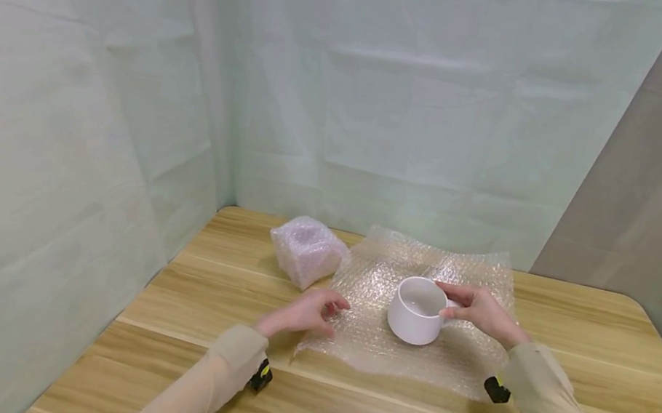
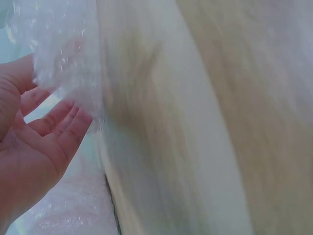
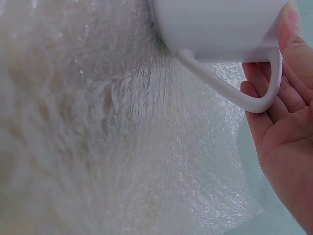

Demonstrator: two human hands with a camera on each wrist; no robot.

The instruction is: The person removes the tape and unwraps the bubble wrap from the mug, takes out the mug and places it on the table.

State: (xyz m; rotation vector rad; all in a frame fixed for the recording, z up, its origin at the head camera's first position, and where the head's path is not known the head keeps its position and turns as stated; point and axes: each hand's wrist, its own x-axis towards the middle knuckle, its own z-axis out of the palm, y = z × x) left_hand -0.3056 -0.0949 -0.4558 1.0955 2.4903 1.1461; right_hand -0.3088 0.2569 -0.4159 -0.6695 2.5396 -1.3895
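A white mug [image 1: 415, 321] with a loop handle [image 3: 230, 95] is upright over the middle of a bubble wrap sheet [image 1: 372, 350]. Its base is at the sheet; full contact is hard to tell. My right hand [image 1: 481, 313] holds the mug from the right, thumb at the rim side and fingers around the handle side, as the right wrist view [image 3: 288, 117] shows. By the sheet's left edge is my left hand [image 1: 306, 311], its fingers loosely bent. In the left wrist view, the fingertips [image 2: 73, 122] are at the edge of the wrap, which hides part of them.
A bubble-wrapped bundle [image 1: 308, 250] lies at the back left of the wooden table [image 1: 207, 303], beside the sheet. Pale cloth curtains [image 1: 413, 118] hang behind the table and along its left side. A black wrist device [image 1: 497, 389] is under the right sleeve.
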